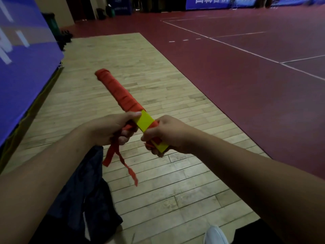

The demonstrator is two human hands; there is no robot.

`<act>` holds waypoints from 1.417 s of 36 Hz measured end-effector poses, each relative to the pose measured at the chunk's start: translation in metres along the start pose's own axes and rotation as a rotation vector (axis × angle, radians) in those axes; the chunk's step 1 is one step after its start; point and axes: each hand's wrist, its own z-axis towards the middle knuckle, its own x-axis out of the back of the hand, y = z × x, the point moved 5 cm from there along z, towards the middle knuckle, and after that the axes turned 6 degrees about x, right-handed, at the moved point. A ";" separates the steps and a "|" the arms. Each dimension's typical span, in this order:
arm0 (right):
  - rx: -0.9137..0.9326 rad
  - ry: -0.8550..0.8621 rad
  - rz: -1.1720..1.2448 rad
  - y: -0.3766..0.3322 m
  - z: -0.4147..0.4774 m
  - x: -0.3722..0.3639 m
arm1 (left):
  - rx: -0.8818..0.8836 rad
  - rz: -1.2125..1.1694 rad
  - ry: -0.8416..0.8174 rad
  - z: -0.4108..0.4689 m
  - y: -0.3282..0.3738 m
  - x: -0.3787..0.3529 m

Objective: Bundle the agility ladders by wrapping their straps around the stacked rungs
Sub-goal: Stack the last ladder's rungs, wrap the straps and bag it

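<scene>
Bundle (121, 95): yellow rungs wound in red strap, held in the air between both hands, far end tilted up and away.
Left hand (112, 127): fingers curled round the bundle's middle.
Right hand (165, 133): clamped on the near yellow end.
Strap tails (123, 161): hanging loose below the left hand.
Floor (158, 173): pale wood boards beneath.
</scene>
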 end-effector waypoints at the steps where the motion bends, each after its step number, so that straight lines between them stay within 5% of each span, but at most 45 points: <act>1: -0.014 0.064 -0.100 0.003 0.001 0.002 | 0.007 -0.018 0.015 0.004 -0.001 -0.003; 6: 0.062 0.261 -0.977 -0.006 -0.001 -0.011 | 0.008 -0.010 0.211 0.021 -0.002 -0.017; 8: 0.128 0.308 -1.098 -0.008 -0.002 -0.016 | -0.015 -0.032 0.244 0.023 -0.001 -0.019; 10: 0.122 0.304 -0.901 -0.008 0.001 -0.011 | -0.041 -0.095 0.220 0.021 0.001 -0.016; 13: 0.017 0.262 -0.262 -0.001 0.006 0.001 | -0.092 -0.139 0.131 0.018 0.003 -0.004; 18: -0.219 -0.236 0.615 0.008 -0.009 -0.013 | -0.184 -0.143 -0.094 0.010 0.007 -0.007; 22: -0.199 -0.337 0.747 0.002 -0.010 -0.021 | -0.217 -0.137 -0.105 0.006 0.010 -0.012; 30: -0.030 -0.065 0.303 -0.003 -0.002 -0.005 | -0.061 -0.003 0.007 0.008 0.001 -0.003; 39: 0.033 0.252 -1.063 0.001 -0.003 -0.008 | 0.020 0.114 0.144 0.026 -0.005 -0.023; 41: 0.055 0.262 -1.144 0.003 -0.001 -0.011 | -0.003 0.107 0.166 0.027 -0.005 -0.023; 49: -0.191 -0.106 0.404 0.018 -0.003 -0.004 | -0.129 -0.166 -0.146 0.014 -0.004 -0.009; 51: -0.220 -0.180 0.625 0.017 -0.007 -0.010 | -0.155 -0.192 -0.180 0.010 -0.001 -0.011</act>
